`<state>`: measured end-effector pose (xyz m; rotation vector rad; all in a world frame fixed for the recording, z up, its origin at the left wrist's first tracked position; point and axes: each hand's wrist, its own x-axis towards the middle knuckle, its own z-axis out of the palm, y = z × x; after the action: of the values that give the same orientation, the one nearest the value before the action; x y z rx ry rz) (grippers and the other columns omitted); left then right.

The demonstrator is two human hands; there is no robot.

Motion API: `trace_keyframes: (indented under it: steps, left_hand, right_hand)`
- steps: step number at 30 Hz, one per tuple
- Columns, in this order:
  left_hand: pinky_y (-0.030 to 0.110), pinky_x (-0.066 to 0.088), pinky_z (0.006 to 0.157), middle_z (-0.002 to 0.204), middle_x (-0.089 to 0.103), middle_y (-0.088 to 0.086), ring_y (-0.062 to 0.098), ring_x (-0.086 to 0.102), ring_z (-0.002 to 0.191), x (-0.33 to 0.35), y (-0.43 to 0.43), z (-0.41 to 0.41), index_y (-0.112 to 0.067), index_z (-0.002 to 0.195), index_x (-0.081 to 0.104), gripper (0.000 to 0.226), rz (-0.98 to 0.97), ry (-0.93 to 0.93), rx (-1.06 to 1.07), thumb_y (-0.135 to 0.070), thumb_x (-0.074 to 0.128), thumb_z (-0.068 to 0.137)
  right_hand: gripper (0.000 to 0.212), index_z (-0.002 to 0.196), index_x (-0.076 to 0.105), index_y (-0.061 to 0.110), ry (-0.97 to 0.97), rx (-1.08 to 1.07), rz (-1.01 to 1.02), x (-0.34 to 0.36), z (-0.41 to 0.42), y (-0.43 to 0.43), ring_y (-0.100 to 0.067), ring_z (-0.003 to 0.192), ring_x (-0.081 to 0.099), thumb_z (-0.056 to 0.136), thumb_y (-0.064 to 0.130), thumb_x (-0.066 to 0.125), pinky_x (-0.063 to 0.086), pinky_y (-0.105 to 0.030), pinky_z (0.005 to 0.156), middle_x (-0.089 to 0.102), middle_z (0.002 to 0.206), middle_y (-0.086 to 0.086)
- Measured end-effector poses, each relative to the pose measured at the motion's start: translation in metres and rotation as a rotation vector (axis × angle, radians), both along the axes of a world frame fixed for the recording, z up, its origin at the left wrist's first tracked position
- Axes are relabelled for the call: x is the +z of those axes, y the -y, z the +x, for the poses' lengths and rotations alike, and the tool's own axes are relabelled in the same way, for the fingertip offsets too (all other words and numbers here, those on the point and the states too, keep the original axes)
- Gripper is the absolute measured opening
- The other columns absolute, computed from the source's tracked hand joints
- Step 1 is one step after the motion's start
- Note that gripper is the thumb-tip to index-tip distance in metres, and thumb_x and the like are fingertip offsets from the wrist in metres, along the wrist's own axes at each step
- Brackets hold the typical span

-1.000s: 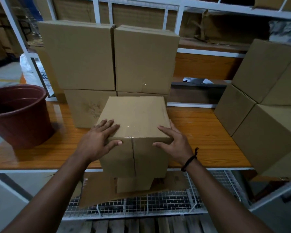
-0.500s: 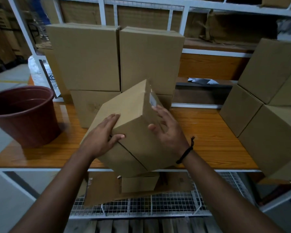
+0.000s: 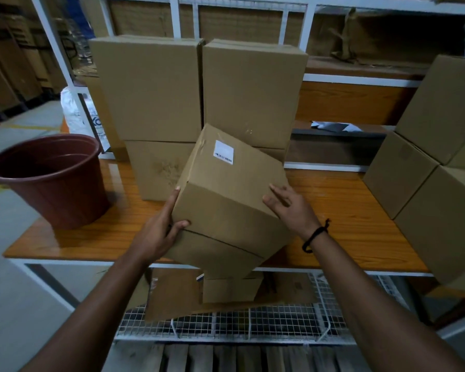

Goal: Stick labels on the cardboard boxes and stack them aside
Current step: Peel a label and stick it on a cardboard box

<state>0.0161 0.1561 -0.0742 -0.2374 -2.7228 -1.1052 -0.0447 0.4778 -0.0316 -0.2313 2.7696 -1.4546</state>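
Two hands had the labelled cardboard box [image 3: 226, 200] between them, tilted over the near edge of the wooden table [image 3: 346, 210]; left hand [image 3: 159, 232] gripped its left edge, thumb hooked onto the front face; right hand [image 3: 293, 210] pressed straight-fingered on the right edge; white label [image 3: 223, 152] faced up; side stack [image 3: 427, 157] lay nearer the right hand; a second earlier the box sat square, label unseen.

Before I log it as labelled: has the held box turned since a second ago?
Yes. The box has tipped up, label now showing; its far corner now rises over the stacked boxes behind.
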Motion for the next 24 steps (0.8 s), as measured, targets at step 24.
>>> trace_keyframes:
  steps: [24]
  left_hand:
    - [0.032,0.058,0.081,0.129,0.058,-0.011,0.01,0.062,0.105,0.008,0.0,0.001,-0.048,0.129,0.054,0.056,0.153,-0.025,0.037,-0.073,0.058,0.079]
  right_hand:
    - [0.064,0.135,0.048,0.041,-0.063,0.062,0.647,0.032,-0.01,0.015,-0.03,0.138,0.02,0.079,0.071,0.056,0.023,-0.048,0.108,0.028,0.154,-0.002]
